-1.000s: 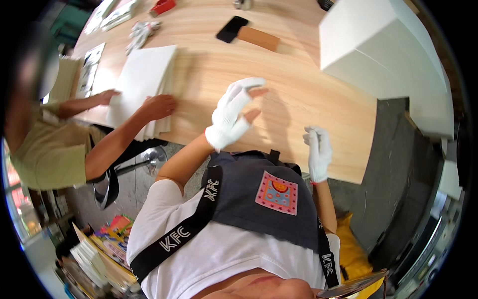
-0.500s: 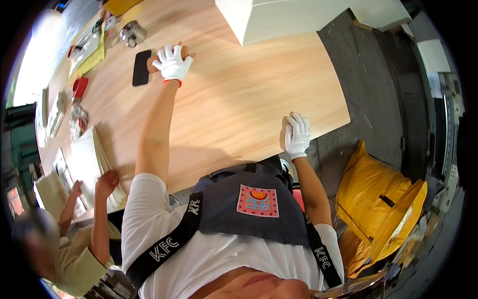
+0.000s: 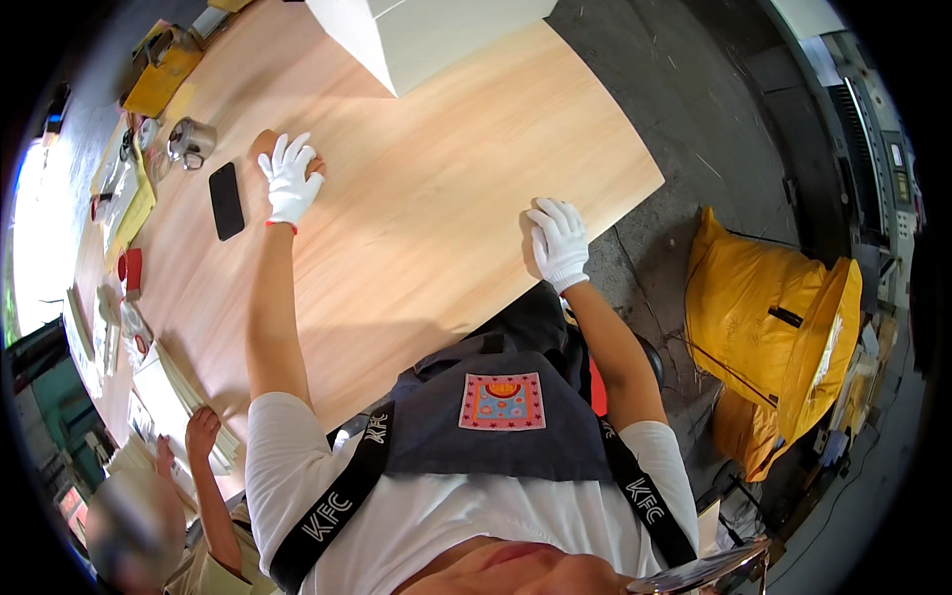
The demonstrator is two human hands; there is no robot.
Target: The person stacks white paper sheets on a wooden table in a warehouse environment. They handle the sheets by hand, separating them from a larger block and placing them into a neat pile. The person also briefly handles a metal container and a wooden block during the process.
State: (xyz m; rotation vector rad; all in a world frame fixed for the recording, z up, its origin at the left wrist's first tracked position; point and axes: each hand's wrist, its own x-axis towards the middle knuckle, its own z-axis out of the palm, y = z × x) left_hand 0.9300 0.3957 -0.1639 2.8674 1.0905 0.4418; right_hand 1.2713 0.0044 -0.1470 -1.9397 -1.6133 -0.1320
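My left hand (image 3: 290, 180), in a white glove with a red cuff, lies palm down far out on the wooden table (image 3: 426, 198). Its fingers are spread over a brown object (image 3: 262, 145), mostly hidden beneath it, whose kind I cannot make out. Just left of that hand lies a black phone (image 3: 226, 201). My right hand (image 3: 558, 243), also white-gloved, rests on the near table edge towards the right corner. Its fingers are stretched out side by side, slightly bent, with nothing visible in them.
A white box-like panel (image 3: 436, 40) stands at the far side. Left are a metal cup (image 3: 191, 142), a yellow folder (image 3: 134, 218) and a red tape roll (image 3: 130, 273). A co-worker's hand (image 3: 202, 430) is by stacked white sheets (image 3: 177, 392). A yellow bag (image 3: 759, 307) stands right.
The view has swung to the right, so the table, phone and box appear shifted left and turned. Both my hands keep roughly their places on the table.
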